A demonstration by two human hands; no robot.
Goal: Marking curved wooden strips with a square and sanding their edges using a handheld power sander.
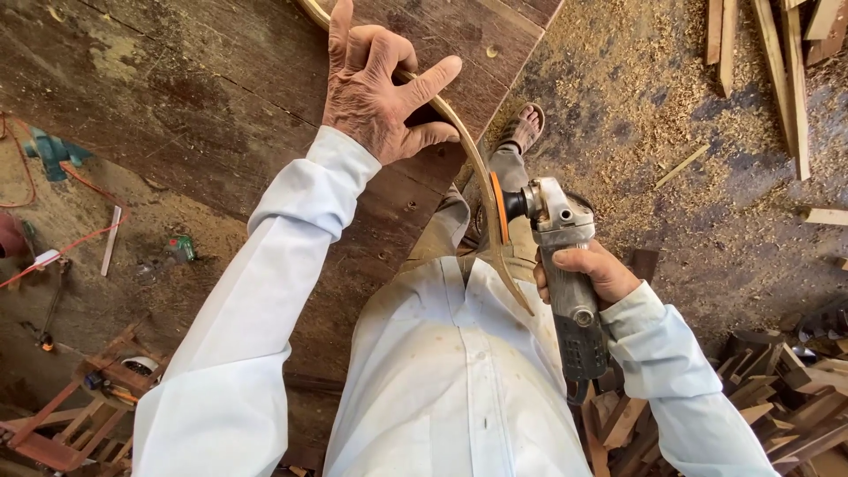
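Observation:
My left hand [375,84] presses a thin curved strip of wood [473,163] against the edge of a dark wooden workbench [212,88], fingers spread over it. My right hand [587,272] grips the body of a grey angle grinder [565,265]. The grinder's orange sanding disc [499,208] touches the outer side of the curved strip, just below my left hand. The strip's pointed lower end reaches toward my white shirt.
Sawdust and shavings cover the ground on the right, with loose wood slats [786,71] at the top right. Stacked wooden pieces [777,389] lie at the lower right. A red cable [62,247] and small tools lie on the floor at left. My sandalled foot [523,128] shows below the bench edge.

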